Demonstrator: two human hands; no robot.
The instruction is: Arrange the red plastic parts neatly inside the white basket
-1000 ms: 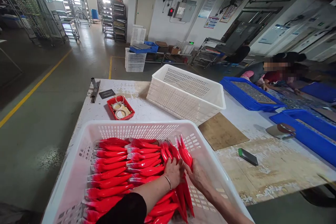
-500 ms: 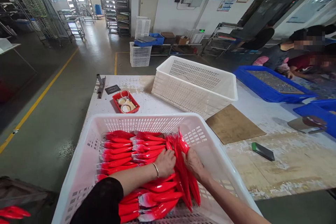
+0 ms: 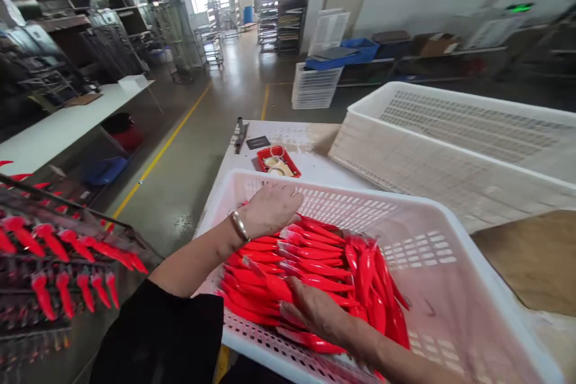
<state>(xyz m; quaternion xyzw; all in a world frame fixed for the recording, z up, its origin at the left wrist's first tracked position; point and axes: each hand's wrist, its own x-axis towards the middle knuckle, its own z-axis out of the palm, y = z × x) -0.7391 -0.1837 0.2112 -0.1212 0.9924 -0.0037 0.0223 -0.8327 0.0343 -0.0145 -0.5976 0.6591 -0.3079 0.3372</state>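
Observation:
A white plastic basket (image 3: 454, 264) stands on the table in front of me, filled with several red pieces in clear bags (image 3: 315, 258). My left hand (image 3: 270, 210) hovers over the far left of the pile, palm down, fingers loosely curled, a bracelet on the wrist. It holds nothing. My right hand (image 3: 315, 312) lies flat on the near part of the pile, fingers spread and pressing on the red pieces.
A second white basket (image 3: 450, 150) sits behind. A small red tray (image 3: 279, 162) with tape rolls, a dark card (image 3: 258, 142) and a metal tool (image 3: 240, 132) lie at the table's far end. A rack of red pieces (image 3: 49, 252) stands at my left.
My view has swung left and closer to the basket. Both hands have let go of the upright bundle. The left hand has risen over the pile and the right hand has flattened on it.

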